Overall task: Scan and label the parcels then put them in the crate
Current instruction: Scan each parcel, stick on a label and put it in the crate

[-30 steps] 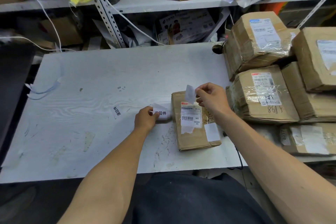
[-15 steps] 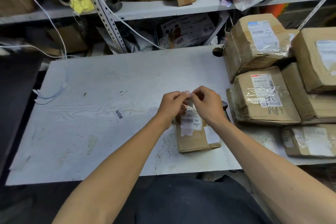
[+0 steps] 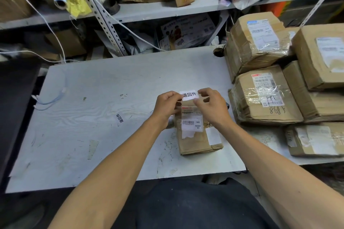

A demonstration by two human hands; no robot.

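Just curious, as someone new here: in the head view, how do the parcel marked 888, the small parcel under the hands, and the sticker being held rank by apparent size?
1. parcel marked 888
2. small parcel
3. sticker

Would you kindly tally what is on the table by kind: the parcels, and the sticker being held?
Parcel under the hands: 1
Stacked parcels at right: 6
Sticker, pinched by left hand and right hand: 1
Total: 8

Table (image 3: pixel 96 102) lies open leftward; stacked boxes (image 3: pixel 264 96) wall its right side.
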